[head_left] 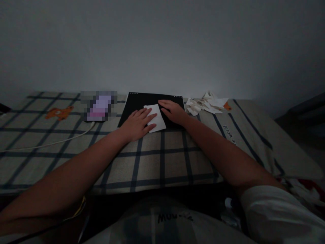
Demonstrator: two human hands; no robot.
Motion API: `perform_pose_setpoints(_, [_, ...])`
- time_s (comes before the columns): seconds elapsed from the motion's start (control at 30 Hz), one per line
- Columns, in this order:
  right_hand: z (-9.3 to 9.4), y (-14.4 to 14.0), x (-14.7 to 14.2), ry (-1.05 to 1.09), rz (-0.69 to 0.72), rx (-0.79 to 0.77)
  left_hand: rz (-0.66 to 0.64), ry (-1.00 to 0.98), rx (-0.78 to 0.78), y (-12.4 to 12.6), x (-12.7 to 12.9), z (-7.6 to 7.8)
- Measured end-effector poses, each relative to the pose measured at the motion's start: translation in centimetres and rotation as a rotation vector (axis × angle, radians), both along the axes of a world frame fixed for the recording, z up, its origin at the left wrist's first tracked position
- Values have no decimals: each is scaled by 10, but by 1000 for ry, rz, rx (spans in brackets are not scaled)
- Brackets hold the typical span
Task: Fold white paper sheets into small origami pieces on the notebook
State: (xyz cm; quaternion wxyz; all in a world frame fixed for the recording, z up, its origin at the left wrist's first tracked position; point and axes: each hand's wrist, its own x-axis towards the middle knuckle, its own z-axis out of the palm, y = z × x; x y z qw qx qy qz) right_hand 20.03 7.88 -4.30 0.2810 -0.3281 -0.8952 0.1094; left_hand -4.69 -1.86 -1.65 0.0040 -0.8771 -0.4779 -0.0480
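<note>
A white sheet of paper (156,117) lies on a black board or pad (134,101) with small holes along its far edge. My left hand (139,124) rests flat on the paper's left part, its fingers spread. To the right of the paper, my right hand (174,112) lies on the black surface with its fingers stretched out, the tips by the paper's upper right corner. Whether those fingertips touch the paper I cannot tell.
The table wears a checked cloth (162,159). A phone (100,106), blurred out, lies left with a white cable (71,138) plugged in. Torn or folded paper strips (207,104) are heaped right of the black pad. A grey wall (162,47) stands behind.
</note>
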Motion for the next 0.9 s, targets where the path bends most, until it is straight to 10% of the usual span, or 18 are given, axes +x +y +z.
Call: perform_pose_setpoints(0.9, [13,-12,-5,-315,23,58,3,-1,-15,3,0,1])
